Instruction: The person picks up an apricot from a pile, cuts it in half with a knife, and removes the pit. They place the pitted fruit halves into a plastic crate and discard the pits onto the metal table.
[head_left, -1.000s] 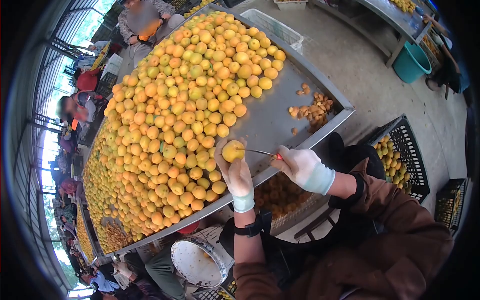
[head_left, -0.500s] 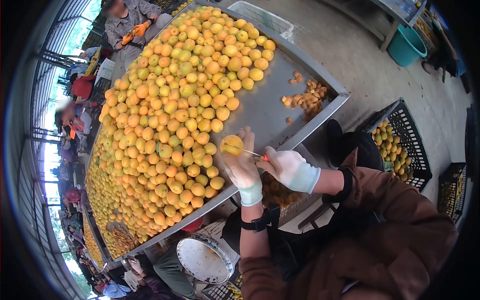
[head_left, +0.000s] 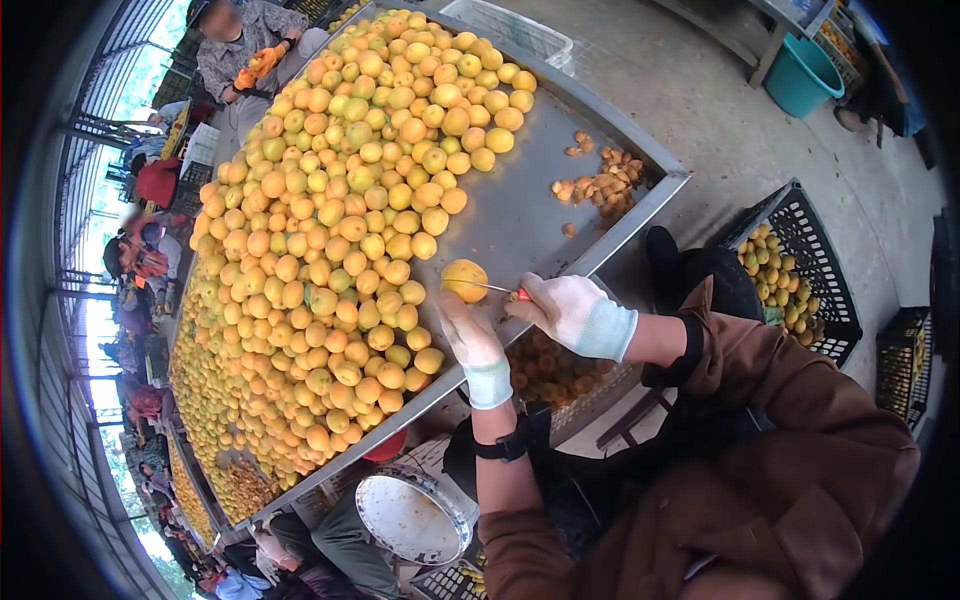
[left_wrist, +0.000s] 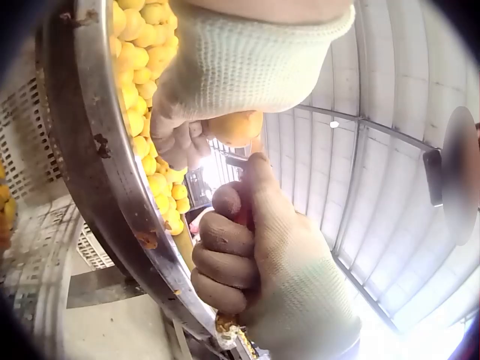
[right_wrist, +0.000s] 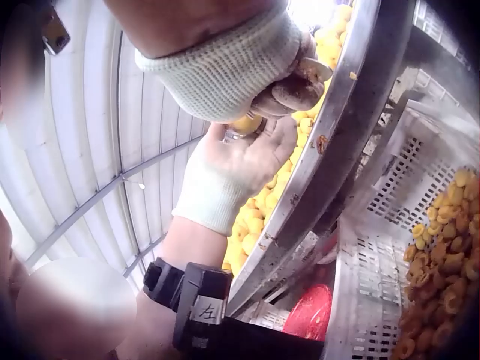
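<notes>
A yellow apricot [head_left: 465, 279] is held at the fingertips of my left hand [head_left: 472, 340], which wears a pale glove, over the metal table's near edge. My gloved right hand [head_left: 580, 318] grips the red handle [head_left: 519, 295] of a thin-bladed knife, whose blade [head_left: 492, 287] reaches onto the fruit's side. In the left wrist view, the right hand's fingers [left_wrist: 225, 259] are curled round the handle, its thumb extended along it toward the apricot [left_wrist: 236, 128]. The right wrist view shows the left hand [right_wrist: 244, 161] cupped at the fruit, partly hidden behind the right hand.
A large heap of apricots [head_left: 330, 230] covers much of the table [head_left: 500, 225]. Apricot pits [head_left: 605, 185] lie near its corner. White crate [right_wrist: 360, 255] below holds halved fruit; a black crate [head_left: 810, 260] stands right, a white bucket [head_left: 415, 515] below. Other people sit along the left.
The left hand has turned from palm-up with spread fingers to a more side-on pose round the apricot. The right hand stays on the knife, its blade against the fruit. The view has shifted slightly.
</notes>
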